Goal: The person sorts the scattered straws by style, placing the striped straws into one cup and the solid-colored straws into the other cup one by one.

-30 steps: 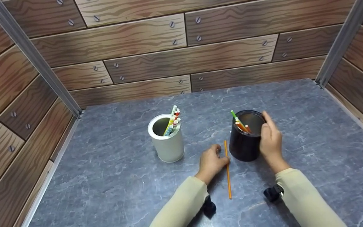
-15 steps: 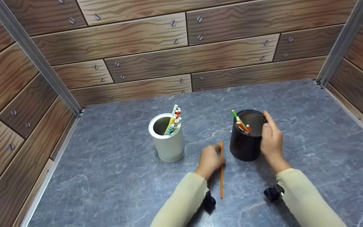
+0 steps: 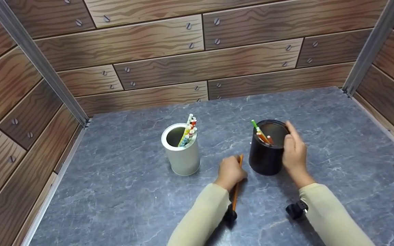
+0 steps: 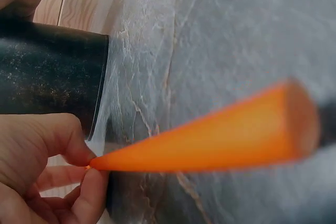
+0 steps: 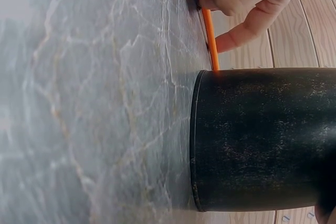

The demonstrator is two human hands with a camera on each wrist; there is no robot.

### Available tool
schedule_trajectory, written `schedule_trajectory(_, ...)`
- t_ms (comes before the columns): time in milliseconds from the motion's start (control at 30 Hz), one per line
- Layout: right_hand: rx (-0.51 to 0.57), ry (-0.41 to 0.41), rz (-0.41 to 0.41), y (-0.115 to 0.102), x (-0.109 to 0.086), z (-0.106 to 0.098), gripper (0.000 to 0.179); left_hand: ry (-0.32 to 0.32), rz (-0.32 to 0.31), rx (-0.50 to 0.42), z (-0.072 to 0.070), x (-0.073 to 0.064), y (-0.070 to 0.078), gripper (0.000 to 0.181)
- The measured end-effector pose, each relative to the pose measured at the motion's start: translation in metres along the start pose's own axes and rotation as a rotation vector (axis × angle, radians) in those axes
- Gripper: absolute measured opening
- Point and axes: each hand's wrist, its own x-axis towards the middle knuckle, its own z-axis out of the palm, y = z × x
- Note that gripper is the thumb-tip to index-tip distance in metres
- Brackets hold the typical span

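Note:
My left hand (image 3: 230, 172) pinches a thin orange pencil-like stick (image 3: 236, 198) near its far end, just above or on the table. In the left wrist view the thumb and a finger meet on the orange stick (image 4: 226, 135), whose blunt near end looms close to the camera. My right hand (image 3: 294, 155) rests against the right side of a black cylindrical cup (image 3: 263, 159), index finger straight along the rim. Several coloured sticks (image 3: 262, 136), green and orange among them, lean inside that cup. Most of the right hand is outside the right wrist view.
A white cylindrical cup (image 3: 185, 162) stands upright to the left, with several patterned sticks (image 3: 189, 131) leaning in it. The grey marbled table (image 3: 121, 184) is bounded by wood-patterned walls (image 3: 149, 73) at the back and sides.
The left hand has taken the orange stick between its fingers. The stick shifted slightly left, then its near end swung further left under the wrist. The right hand and both cups stay put.

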Motion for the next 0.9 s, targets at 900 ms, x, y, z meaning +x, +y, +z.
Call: schedule_trajectory(900, -0.004, 0.024, -0.014, 0.000, 0.000, 0.002, 0.043, -0.185, -0.392, -1.017, -0.002, 0.002, -0.033, 0.031)
